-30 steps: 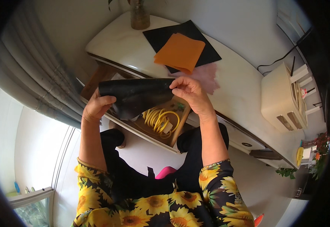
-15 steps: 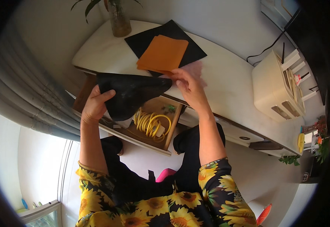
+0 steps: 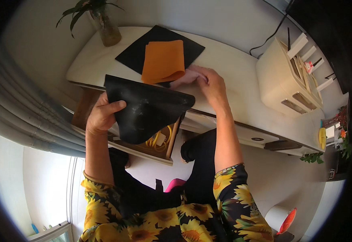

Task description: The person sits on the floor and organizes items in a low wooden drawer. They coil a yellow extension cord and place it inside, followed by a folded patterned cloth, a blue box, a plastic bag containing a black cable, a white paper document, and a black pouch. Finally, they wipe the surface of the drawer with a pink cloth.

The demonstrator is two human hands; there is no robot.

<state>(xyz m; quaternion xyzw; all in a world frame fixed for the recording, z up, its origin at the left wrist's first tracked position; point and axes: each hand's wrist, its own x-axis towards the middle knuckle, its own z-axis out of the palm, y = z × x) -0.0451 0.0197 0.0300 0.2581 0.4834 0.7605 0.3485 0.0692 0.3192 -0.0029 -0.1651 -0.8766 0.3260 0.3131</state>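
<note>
My left hand (image 3: 102, 115) is closed on a limp black sheet (image 3: 145, 107), thumb on top, and the sheet sags over the open drawer. My right hand (image 3: 213, 88) is closed on a thin pale pink cloth or tissue (image 3: 187, 77), pinching it at the fingertips and lifting it off the cabinet top. Beside it lies a folded orange sheet (image 3: 164, 59), its near edge curled up. Under the orange sheet is a flat black square sheet (image 3: 133, 54), set cornerwise.
The drawer (image 3: 169, 155) holds a coiled yellow cable (image 3: 159, 141), partly hidden by the black sheet. On the white cabinet top (image 3: 236, 72) stand a glass vase (image 3: 109, 35) with a plant and a cream box (image 3: 282, 78) with routers. A grey curtain (image 3: 31, 109) hangs at left.
My right hand has moved from the orange sheet's corner to the pink cloth and gathered it up. The orange sheet's near edge now curls. The black sheet in my left hand hangs more spread out.
</note>
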